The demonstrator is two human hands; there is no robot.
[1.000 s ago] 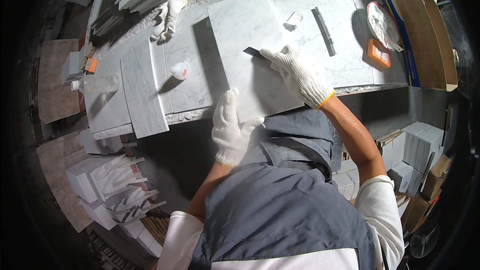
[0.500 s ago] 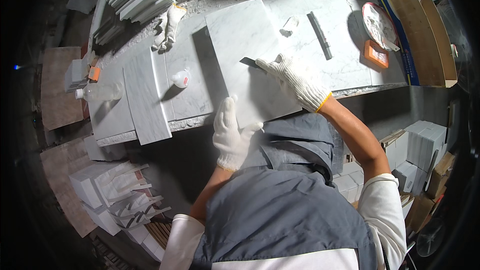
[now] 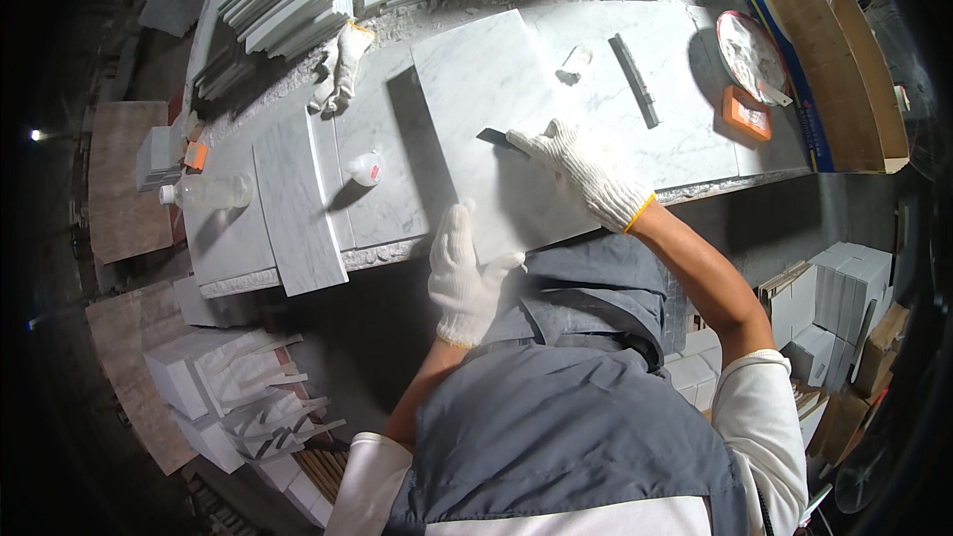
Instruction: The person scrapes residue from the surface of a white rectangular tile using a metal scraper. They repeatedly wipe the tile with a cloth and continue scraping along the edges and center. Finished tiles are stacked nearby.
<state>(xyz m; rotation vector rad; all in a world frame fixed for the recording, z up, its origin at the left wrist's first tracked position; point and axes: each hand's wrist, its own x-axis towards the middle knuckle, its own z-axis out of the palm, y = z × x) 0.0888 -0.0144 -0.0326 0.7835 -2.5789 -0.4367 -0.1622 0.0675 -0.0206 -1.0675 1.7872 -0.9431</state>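
A veined white marble tile (image 3: 476, 69) lies over the workbench, its near end jutting past the front edge. It casts a wide shadow to its left. My left hand (image 3: 465, 283), in a white knit glove, grips the tile's near left corner, fingers along the side and thumb at the near edge. My right hand (image 3: 586, 174), gloved too, is closed around a thin dark scraper blade (image 3: 501, 141). The blade rests on or just above the middle of the tile; contact is hard to tell. The right palm hides part of the tile.
A small white bottle (image 3: 363, 170), a narrow marble strip (image 3: 298, 203) and a clear bottle (image 3: 213, 192) stand left. To the right are a grey bar (image 3: 633, 79), a red-rimmed bowl (image 3: 749, 52), an orange block (image 3: 747, 114) and a cardboard box (image 3: 844, 60). Stacked tiles (image 3: 288, 0) stand behind.
The whole view has shifted slightly. Both hands, the tile and the blade keep nearly the same places relative to each other.
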